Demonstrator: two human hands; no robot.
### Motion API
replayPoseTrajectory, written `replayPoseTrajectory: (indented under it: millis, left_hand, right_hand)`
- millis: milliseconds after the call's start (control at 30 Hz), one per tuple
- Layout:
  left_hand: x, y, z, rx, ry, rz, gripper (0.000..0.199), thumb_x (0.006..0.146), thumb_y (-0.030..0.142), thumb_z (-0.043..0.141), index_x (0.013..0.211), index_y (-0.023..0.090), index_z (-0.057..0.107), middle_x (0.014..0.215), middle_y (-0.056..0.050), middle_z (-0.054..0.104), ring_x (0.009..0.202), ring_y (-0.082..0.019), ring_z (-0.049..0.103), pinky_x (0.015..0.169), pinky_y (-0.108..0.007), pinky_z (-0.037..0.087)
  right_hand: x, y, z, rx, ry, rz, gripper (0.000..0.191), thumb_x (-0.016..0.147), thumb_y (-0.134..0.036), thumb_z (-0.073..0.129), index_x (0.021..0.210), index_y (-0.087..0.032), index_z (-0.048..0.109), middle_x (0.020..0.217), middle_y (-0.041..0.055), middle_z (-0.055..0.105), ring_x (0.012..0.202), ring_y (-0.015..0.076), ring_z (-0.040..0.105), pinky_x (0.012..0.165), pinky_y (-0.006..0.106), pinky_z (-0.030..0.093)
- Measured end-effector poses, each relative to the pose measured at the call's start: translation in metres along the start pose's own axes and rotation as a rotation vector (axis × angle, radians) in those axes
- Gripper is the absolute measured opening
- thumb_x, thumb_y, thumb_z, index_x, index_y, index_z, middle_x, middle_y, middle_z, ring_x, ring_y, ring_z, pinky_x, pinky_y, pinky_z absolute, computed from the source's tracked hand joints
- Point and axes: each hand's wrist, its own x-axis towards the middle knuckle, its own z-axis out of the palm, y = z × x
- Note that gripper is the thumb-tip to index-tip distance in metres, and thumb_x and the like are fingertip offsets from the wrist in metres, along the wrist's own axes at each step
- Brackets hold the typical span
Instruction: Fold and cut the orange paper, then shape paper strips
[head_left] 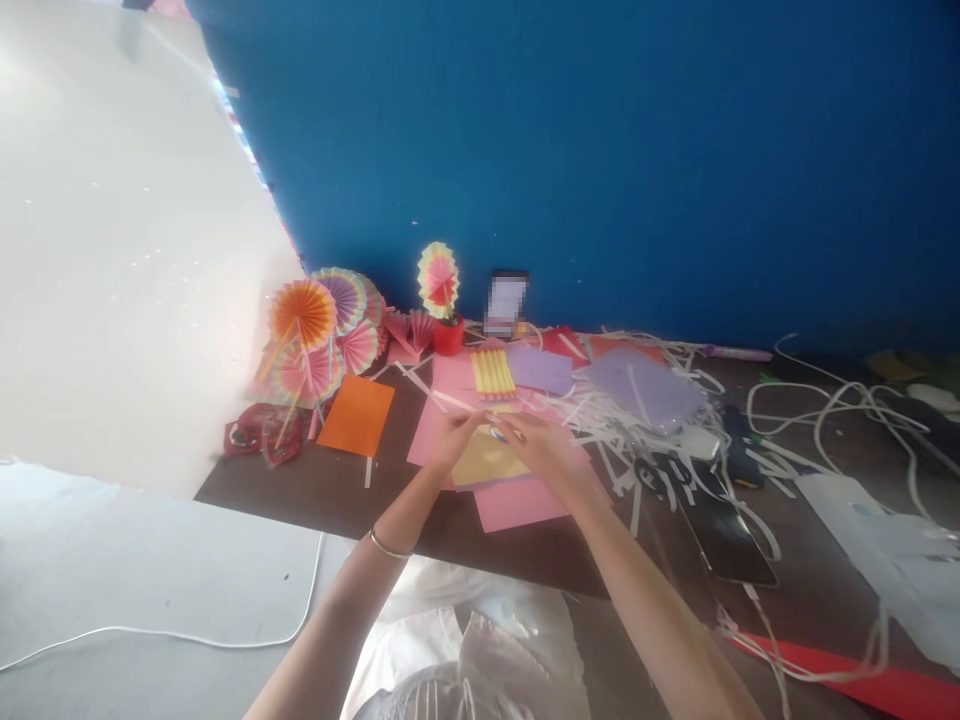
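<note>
My left hand [454, 440] and my right hand [534, 445] meet over the middle of the table, fingers closed on a thin white strip [454, 402] whose free end points up and left. Beneath them lies a yellow sheet [484, 460] on top of pink sheets [517, 508]. Just beyond my fingertips rests a yellow pleated paper piece [493, 373]. Purple paper [538, 369] lies right of it.
Paper fans [301, 314] and an orange sheet [357, 415] are at left. A red pot [448, 335] holds a fan. White strips [611, 430], a black phone [727, 535] and cables [825, 415] lie at right, before a blue wall [570, 150].
</note>
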Motion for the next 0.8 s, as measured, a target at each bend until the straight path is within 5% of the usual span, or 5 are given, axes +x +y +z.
replayPoseTrajectory:
  millis: [333,533,800]
  left_hand:
    - [0.001,-0.002,0.001,-0.009,-0.025,-0.018,0.039,0.072,0.05,0.06,0.077,0.012,0.071,0.075,-0.005,0.067,0.075,-0.018,0.06,0.075,-0.031,0.046]
    - [0.001,-0.001,0.001,0.005,-0.013,-0.05,0.036,0.069,0.048,0.063,0.066,0.013,0.069,0.063,-0.002,0.063,0.073,-0.018,0.059,0.073,-0.029,0.045]
    - [0.002,-0.005,0.0,0.004,0.009,-0.042,0.037,0.072,0.048,0.06,0.074,0.013,0.072,0.073,-0.005,0.068,0.076,-0.019,0.061,0.077,-0.032,0.046]
  right_hand:
    - [0.004,0.0,-0.001,0.062,-0.075,-0.003,0.035,0.092,-0.025,0.033,0.107,-0.02,0.063,0.101,0.0075,0.068,0.09,0.02,0.063,0.076,0.034,0.051]
    - [0.001,0.005,0.005,0.06,-0.006,0.02,0.031,0.09,-0.032,0.038,0.107,-0.023,0.063,0.104,0.0051,0.068,0.089,0.0203,0.064,0.072,0.031,0.051]
    - [0.001,0.003,0.003,0.024,0.053,0.023,0.029,0.089,-0.032,0.041,0.104,-0.023,0.064,0.104,0.0032,0.069,0.089,0.0197,0.064,0.072,0.03,0.049]
